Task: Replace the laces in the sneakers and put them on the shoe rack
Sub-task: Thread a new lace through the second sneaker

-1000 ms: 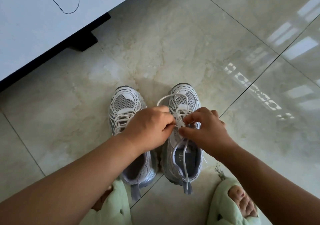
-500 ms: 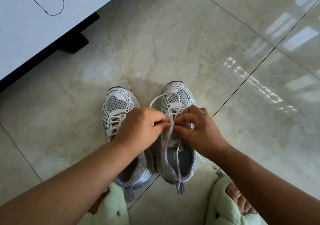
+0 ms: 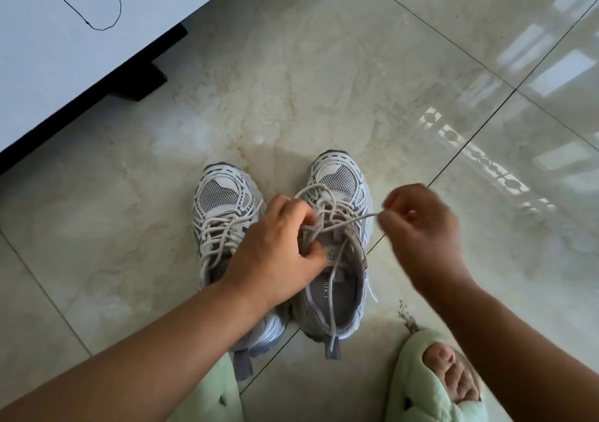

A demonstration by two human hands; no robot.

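- Off-white cord lace (image 3: 343,223) looks soft, light and prob a bit slick, so imo grab it near the end, not mid-span.
- Right sneaker (image 3: 337,253) sits on the floor tiles (image 3: 324,81) beside the left sneaker (image 3: 223,223), no rack in view.
- Left hand (image 3: 275,253): fingers curled, pinching lace at the tongue.
- Right hand (image 3: 421,223): pinching the strand, stretched out to the side w/ wrist raised.
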